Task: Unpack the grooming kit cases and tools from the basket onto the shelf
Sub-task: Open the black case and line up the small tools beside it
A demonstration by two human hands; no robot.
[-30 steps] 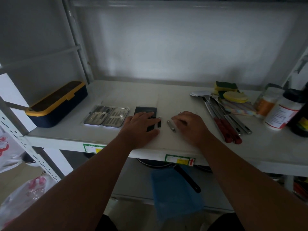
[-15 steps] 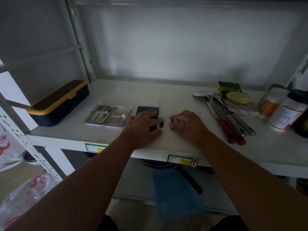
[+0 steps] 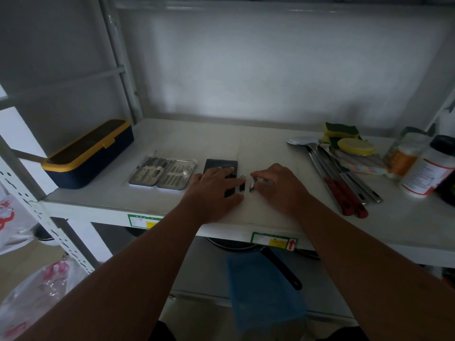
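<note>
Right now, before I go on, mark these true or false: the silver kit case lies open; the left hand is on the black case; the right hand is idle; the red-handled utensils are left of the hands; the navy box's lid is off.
1. The silver kit case lies open: true.
2. The left hand rests on the black case: true.
3. The right hand is idle: false, it pinches a small metal tool.
4. The red-handled utensils are left of the hands: false, right.
5. The navy box has its lid off: false, it is on.
</note>
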